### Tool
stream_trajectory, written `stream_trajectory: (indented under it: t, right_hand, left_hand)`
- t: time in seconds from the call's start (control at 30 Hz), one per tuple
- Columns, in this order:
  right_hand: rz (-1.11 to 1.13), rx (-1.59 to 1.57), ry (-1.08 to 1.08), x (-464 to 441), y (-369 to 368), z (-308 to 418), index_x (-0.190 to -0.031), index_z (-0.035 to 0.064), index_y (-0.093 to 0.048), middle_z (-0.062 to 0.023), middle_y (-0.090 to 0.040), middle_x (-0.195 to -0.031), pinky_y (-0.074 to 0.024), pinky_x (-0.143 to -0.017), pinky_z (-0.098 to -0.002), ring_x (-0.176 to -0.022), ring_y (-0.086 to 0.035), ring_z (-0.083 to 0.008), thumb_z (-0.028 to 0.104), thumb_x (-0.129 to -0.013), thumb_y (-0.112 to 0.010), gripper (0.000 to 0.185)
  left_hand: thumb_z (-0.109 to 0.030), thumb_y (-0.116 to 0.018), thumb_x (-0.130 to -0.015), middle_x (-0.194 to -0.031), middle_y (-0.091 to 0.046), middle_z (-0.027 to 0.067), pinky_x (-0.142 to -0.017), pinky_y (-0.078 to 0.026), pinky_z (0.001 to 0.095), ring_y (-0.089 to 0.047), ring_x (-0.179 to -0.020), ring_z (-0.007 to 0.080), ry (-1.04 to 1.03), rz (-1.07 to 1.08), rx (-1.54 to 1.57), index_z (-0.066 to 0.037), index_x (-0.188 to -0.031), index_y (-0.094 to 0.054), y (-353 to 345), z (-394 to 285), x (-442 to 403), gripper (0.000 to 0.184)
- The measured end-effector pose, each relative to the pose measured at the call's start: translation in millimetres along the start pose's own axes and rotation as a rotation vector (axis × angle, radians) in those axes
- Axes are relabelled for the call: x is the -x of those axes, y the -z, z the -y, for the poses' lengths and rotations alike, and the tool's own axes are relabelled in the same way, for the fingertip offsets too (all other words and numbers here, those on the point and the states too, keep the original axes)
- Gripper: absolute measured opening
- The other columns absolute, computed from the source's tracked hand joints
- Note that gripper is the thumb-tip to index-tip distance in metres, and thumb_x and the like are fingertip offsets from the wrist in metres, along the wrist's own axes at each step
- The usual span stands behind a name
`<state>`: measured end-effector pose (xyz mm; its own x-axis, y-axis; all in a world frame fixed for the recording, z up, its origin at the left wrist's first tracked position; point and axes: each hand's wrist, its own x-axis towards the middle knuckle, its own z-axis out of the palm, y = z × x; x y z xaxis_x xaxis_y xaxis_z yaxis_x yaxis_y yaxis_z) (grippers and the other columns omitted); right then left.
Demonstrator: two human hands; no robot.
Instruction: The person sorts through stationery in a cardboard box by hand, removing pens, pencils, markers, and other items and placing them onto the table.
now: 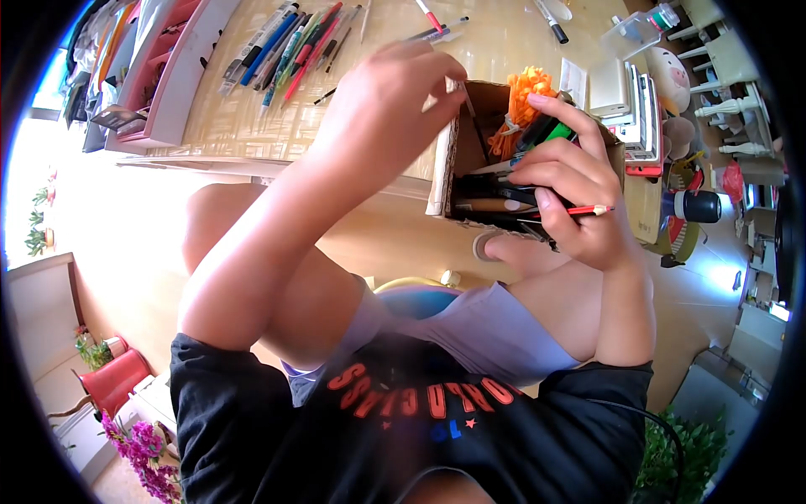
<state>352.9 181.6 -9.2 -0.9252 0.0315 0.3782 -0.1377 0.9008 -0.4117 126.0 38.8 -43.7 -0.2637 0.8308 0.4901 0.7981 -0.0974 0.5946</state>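
Note:
A cardboard box [443,168] with pens, pencils and an orange tassel-like bundle [531,84] in it sits at the table's near edge. My left hand [399,105] is at the box's upper left corner, thumb and index finger curled together; what is between their tips is too blurred to make out. Over the box's right side, my right hand [579,181] has its fingers bent inward among the pens. A red pencil [592,210] lies across its thumb and palm, tip pointing right. The index finger of this hand reaches toward the orange bundle.
Markers and pens [290,50] lie in a row on the table [227,109], beside a pink shelf unit [168,76]. More pens lie beyond the box. Stacked books [642,109], a clear container [631,35] and a dark-capped bottle [701,207] are at the right.

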Motion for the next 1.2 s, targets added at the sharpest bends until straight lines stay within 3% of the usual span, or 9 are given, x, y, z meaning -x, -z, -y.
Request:
stream_trajectory:
  t: [0.27, 0.37, 0.5, 0.53, 0.63, 0.77, 0.87, 1.0, 1.2]
  right_hand:
    - [-0.039, 0.005, 0.030, 2, -2, -1, -0.122, 0.0045, -0.071, -0.0127, -0.071, -0.125, -0.0392, -0.118, -0.0517, -0.141, -0.054, -0.0398, 0.009, -0.085, -0.062, 0.039]
    - [-0.074, -0.013, 0.020, 6, -5, -6, -0.134, 0.0037, -0.066, -0.0140, -0.069, -0.134, -0.0377, -0.120, -0.0521, -0.142, -0.053, -0.0411, 0.014, -0.086, -0.062, 0.049]
    - [-0.124, 0.009, 0.015, 10, -7, -5, -0.140, 0.0032, -0.062, -0.0155, -0.063, -0.141, -0.0357, -0.121, -0.0514, -0.143, -0.049, -0.0406, 0.018, -0.087, -0.063, 0.055]
    - [-0.142, 0.019, 0.038, 13, -10, -9, -0.142, 0.0039, -0.062, -0.0157, -0.060, -0.143, -0.0347, -0.121, -0.0508, -0.142, -0.047, -0.0405, 0.020, -0.087, -0.064, 0.057]
    - [-0.151, 0.110, 0.038, 14, -11, -8, -0.141, 0.0038, -0.063, -0.0155, -0.059, -0.142, -0.0344, -0.121, -0.0505, -0.140, -0.048, -0.0407, 0.021, -0.087, -0.064, 0.056]
    - [-0.118, 0.085, 0.009, 11, -8, -5, -0.137, 0.0029, -0.066, -0.0161, -0.059, -0.144, -0.0359, -0.121, -0.0500, -0.142, -0.048, -0.0399, 0.022, -0.091, -0.064, 0.050]
    - [-0.137, 0.066, -0.020, 9, -7, -7, -0.136, 0.0015, -0.066, -0.0162, -0.060, -0.143, -0.0382, -0.120, -0.0499, -0.140, -0.051, -0.0394, 0.021, -0.092, -0.064, 0.048]
    - [-0.132, 0.090, -0.021, 5, -5, -4, -0.130, 0.0010, -0.069, -0.0156, -0.066, -0.136, -0.0434, -0.117, -0.0498, -0.135, -0.057, -0.0382, 0.014, -0.091, -0.064, 0.041]
    - [-0.216, -0.007, -0.007, -3, -11, -11, -0.120, 0.0016, -0.074, -0.0131, -0.072, -0.129, -0.0494, -0.115, -0.0473, -0.131, -0.063, -0.0350, 0.003, -0.085, -0.065, 0.037]
  left_hand:
    - [-0.017, -0.083, -0.091, -0.088, -0.072, 0.0066, -0.072, -0.052, 0.0359, -0.065, -0.078, 0.0212, 0.133, -0.057, 0.090, -0.003, -0.102, -0.078, -23, 11, -12, 0.018]
    - [-0.014, -0.081, -0.091, -0.092, -0.074, 0.0080, -0.071, -0.052, 0.0357, -0.068, -0.081, 0.0213, -0.014, -0.086, 0.155, -0.002, -0.099, -0.078, -22, -4, -14, 0.014]
    - [-0.003, -0.077, -0.093, -0.100, -0.078, 0.0068, -0.077, -0.057, 0.0288, -0.072, -0.087, 0.0138, 0.092, -0.074, 0.484, -0.001, -0.110, -0.074, -29, -37, -2, 0.017]
    - [0.001, -0.075, -0.095, -0.102, -0.077, 0.0067, -0.080, -0.058, 0.0263, -0.072, -0.089, 0.0105, 0.123, -0.012, 0.523, 0.000, -0.126, -0.067, -27, -41, 0, 0.032]
    - [0.001, -0.074, -0.097, -0.102, -0.077, 0.0081, -0.081, -0.058, 0.0258, -0.071, -0.089, 0.0102, 0.223, 0.026, 0.726, 0.001, -0.135, -0.059, -34, -46, 3, 0.041]
    - [0.000, -0.074, -0.095, -0.109, -0.079, 0.0124, -0.086, -0.060, 0.0305, -0.077, -0.098, 0.0190, 0.186, 0.010, 0.547, 0.001, -0.139, -0.053, -35, -48, 9, 0.049]
    - [-0.006, -0.075, -0.094, -0.108, -0.080, 0.0137, -0.088, -0.060, 0.0341, -0.079, -0.101, 0.0239, 0.191, -0.053, 0.394, 0.000, -0.132, -0.062, -31, -55, 11, 0.041]
    - [-0.018, -0.072, -0.096, -0.096, -0.081, 0.0111, -0.083, -0.059, 0.0346, -0.079, -0.094, 0.0235, 0.274, -0.097, 0.067, -0.004, -0.104, -0.078, -17, -33, -5, 0.017]
    - [-0.021, -0.072, -0.094, -0.096, -0.080, 0.0134, -0.081, -0.059, 0.0399, -0.076, -0.087, 0.0319, 0.333, -0.047, -0.352, -0.006, -0.107, -0.079, -9, 53, -30, 0.021]
